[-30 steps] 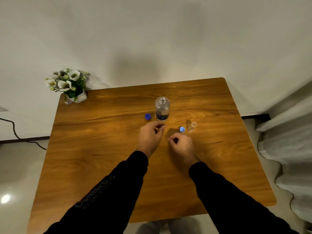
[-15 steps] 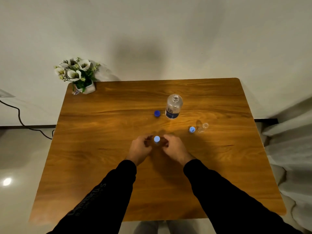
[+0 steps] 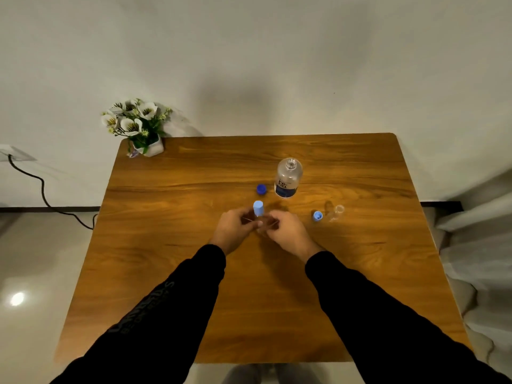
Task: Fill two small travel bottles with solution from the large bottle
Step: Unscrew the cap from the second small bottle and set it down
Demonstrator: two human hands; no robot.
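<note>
A small clear travel bottle with a light blue cap (image 3: 258,208) stands upright at the table's middle. My left hand (image 3: 235,228) and my right hand (image 3: 285,230) both pinch its body from either side. Behind it the large clear bottle (image 3: 288,178) with a blue label stands uncapped, and its dark blue cap (image 3: 261,189) lies just to its left. To the right a second small clear bottle (image 3: 335,212) stands open, with its light blue cap (image 3: 317,215) lying beside it.
The wooden table (image 3: 171,245) stands against a pale wall. A white pot of flowers (image 3: 141,128) sits at its far left corner. A black cable (image 3: 44,195) runs along the floor on the left; grey fabric (image 3: 479,245) hangs to the right.
Both hands pulled back from the large bottle toward me and came together around the capped small bottle, which now stands upright between them. My head view shifted left.
</note>
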